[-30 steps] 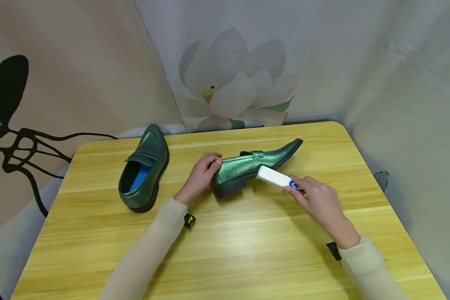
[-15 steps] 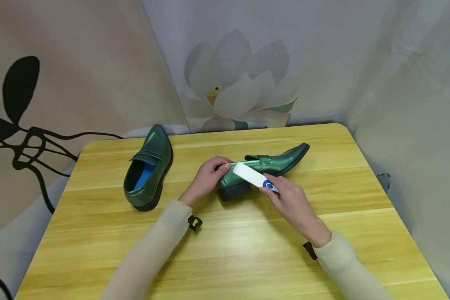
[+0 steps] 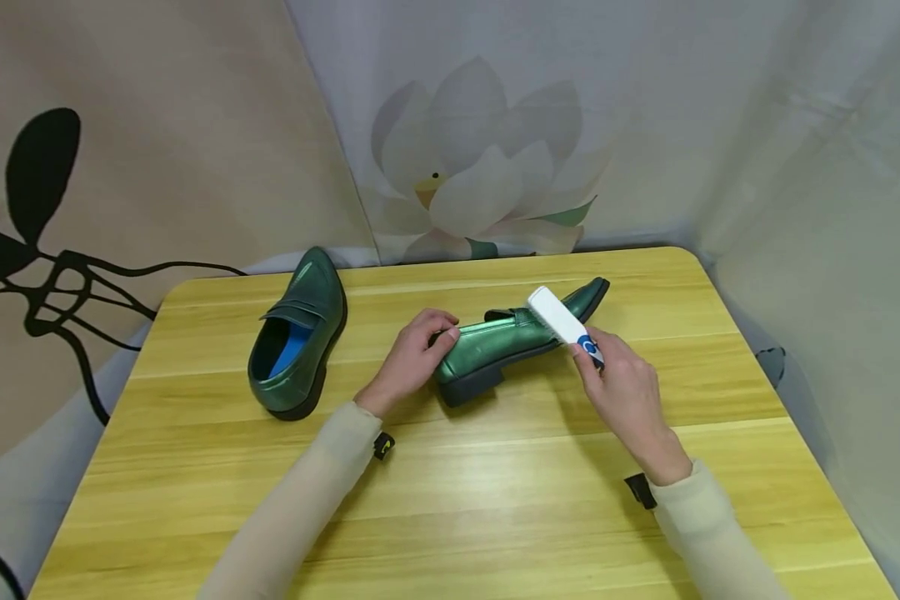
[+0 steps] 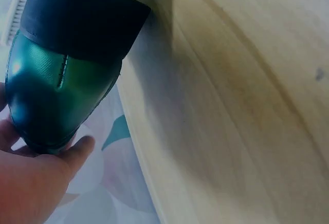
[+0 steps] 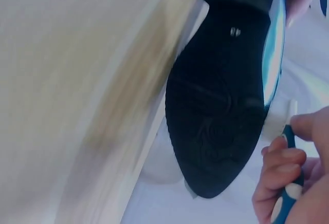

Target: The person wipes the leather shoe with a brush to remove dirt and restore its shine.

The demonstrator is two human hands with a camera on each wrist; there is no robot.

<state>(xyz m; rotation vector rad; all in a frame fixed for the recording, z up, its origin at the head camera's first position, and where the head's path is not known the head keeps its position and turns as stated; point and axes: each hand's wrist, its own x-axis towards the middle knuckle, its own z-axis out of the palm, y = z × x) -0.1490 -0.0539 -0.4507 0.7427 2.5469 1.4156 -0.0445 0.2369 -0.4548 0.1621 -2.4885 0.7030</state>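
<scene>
A green shoe [image 3: 487, 346] is held tilted on its side above the table, toe to the right. My left hand [image 3: 408, 362] grips its heel end at the opening; the left wrist view shows the thumb and fingers round the green back [image 4: 56, 95], below the dark heel block. My right hand [image 3: 630, 392] holds a white brush [image 3: 555, 314] by its blue and white handle [image 5: 289, 196], its head against the front part of the shoe. In the right wrist view the dark sole [image 5: 216, 95] faces the camera.
A second green shoe [image 3: 291, 350] with a blue insole stands on the left of the wooden table [image 3: 450, 517], toe toward the back edge. Behind the table hangs a light curtain [image 3: 510, 100] with a flower print.
The brush first moved left to the rear of the shoe, then back right toward its toe. The held shoe has shifted and tilted slightly, while the left hand keeps its grip.
</scene>
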